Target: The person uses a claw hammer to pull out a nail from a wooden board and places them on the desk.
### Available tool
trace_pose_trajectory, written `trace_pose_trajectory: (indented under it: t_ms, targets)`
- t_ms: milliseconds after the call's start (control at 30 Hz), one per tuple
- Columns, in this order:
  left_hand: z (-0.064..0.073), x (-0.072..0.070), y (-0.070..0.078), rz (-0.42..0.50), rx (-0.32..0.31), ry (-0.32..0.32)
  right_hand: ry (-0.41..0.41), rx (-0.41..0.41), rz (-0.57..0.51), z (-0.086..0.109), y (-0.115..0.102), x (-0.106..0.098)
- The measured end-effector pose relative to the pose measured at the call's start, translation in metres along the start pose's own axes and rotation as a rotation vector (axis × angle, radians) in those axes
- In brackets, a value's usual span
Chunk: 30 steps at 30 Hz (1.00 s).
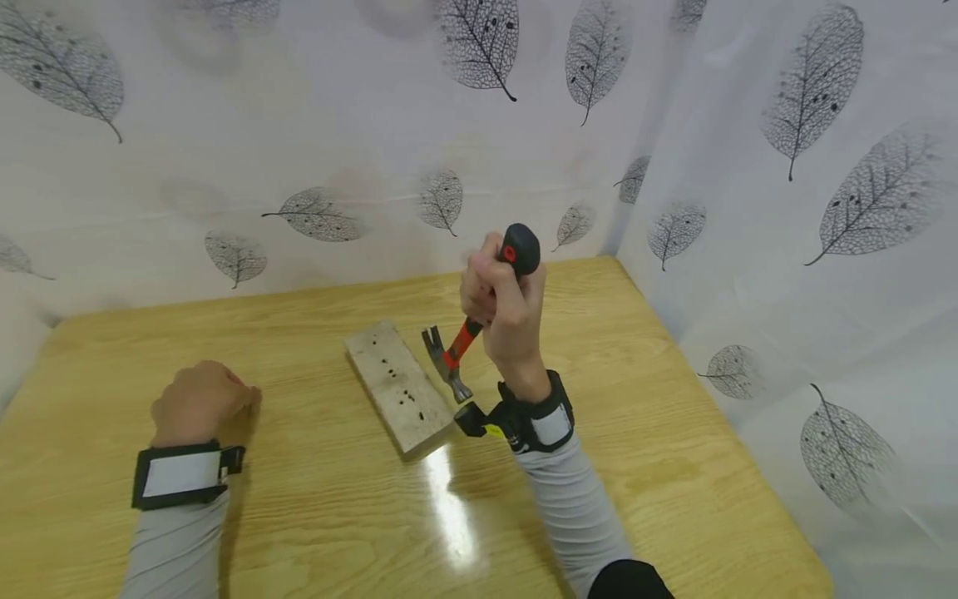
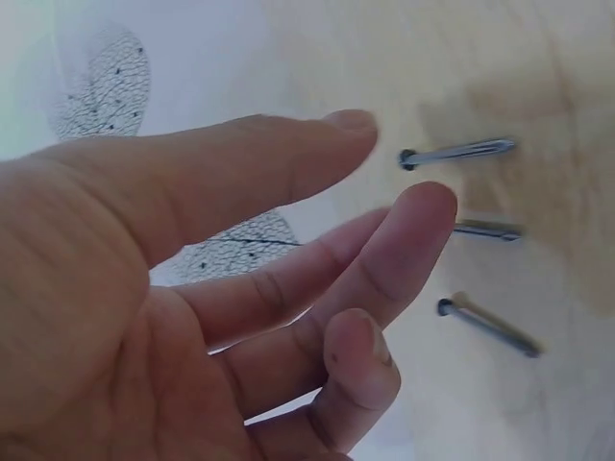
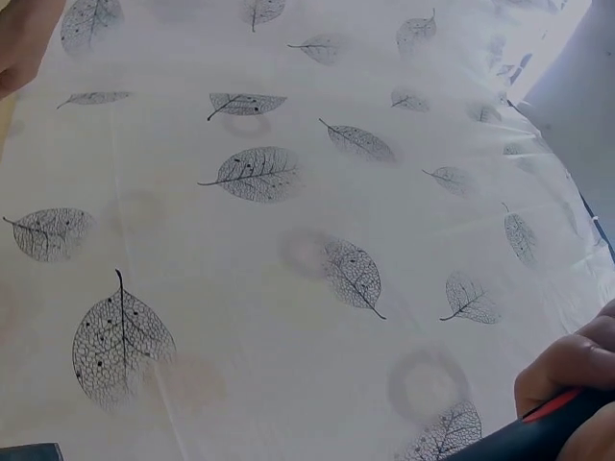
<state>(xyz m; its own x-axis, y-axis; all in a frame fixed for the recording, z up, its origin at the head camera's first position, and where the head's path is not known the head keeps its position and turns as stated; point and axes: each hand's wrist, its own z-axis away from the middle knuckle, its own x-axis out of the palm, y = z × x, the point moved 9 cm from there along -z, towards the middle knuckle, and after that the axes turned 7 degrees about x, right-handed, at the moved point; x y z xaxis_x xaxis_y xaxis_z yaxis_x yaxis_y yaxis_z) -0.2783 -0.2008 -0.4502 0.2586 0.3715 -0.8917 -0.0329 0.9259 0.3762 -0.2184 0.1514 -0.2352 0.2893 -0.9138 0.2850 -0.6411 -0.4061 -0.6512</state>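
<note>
My right hand [image 1: 512, 312] grips the black and red handle of a claw hammer [image 1: 462, 343]. Its metal head hangs low, just right of a pale wooden block [image 1: 397, 387] with a row of small dark holes or marks on top. In the right wrist view, part of the dark handle [image 3: 538, 432] shows in the curled fingers. Over the left part of the table is my left hand [image 1: 196, 403], loosely bent. The left wrist view shows thumb and fingers apart with nothing between them, close to three metal nails [image 2: 466, 152] lying on the table.
The light wooden table [image 1: 314, 516] ends at a white leaf-printed curtain [image 1: 359, 150] behind and on the right. A bright reflection lies in front of the block. Each wrist carries a strapped camera; the left wrist strap [image 1: 183, 474] is black and white.
</note>
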Motion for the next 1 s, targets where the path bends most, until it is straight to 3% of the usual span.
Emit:
trace_pose_trajectory:
  t_ms: [267,467,733,1000]
  targets:
    - [0.003,-0.015,0.007,0.01,0.037,0.098,0.038,0.028,0.112,0.005,-0.014,-0.021]
    - [0.005,-0.021,0.011,0.03,0.062,0.091,0.035,0.143,0.249,0.013,-0.015,-0.03]
    - [0.008,-0.028,0.012,0.042,0.069,0.093,0.025,0.304,0.639,0.025,-0.01,-0.049]
    - [0.009,-0.028,0.016,0.064,0.093,0.091,0.005,0.496,0.796,0.03,0.018,-0.082]
